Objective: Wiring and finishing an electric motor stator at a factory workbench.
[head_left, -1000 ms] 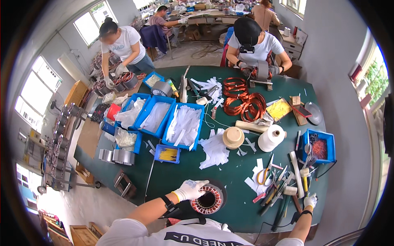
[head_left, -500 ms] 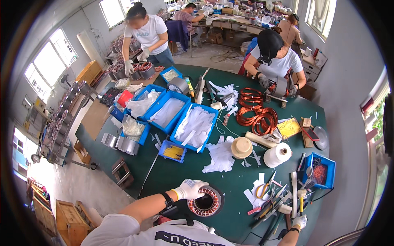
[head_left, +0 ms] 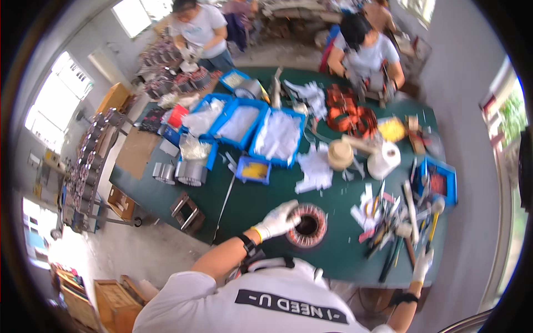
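My left hand [head_left: 277, 221], in a white glove, grips the left rim of a ring-shaped motor stator [head_left: 320, 226] with reddish windings and a dark hollow centre. The stator rests on the green table in front of me. At the right, my gloved right hand [head_left: 423, 263] is closed round the lower end of a hammer [head_left: 432, 226] with a yellow handle and a pale head. The hammer's head points away from me, just short of a blue bin. To its left lies a pile of hand tools [head_left: 391, 236]. Motion blurs the picture somewhat.
Blue trays of white paper strips [head_left: 277, 136] stand mid-table, with a small tray of yellow pieces [head_left: 254, 170]. A thread cone [head_left: 383, 161], copper wire coils [head_left: 352, 119], the blue bin [head_left: 448, 186] and metal cores [head_left: 191, 173] lie around. Two people work across the table.
The view has shifted, so the table sits higher and more of my body shows. The hammer in my right hand has moved right, away from the tool pile. My left hand stays at the stator.
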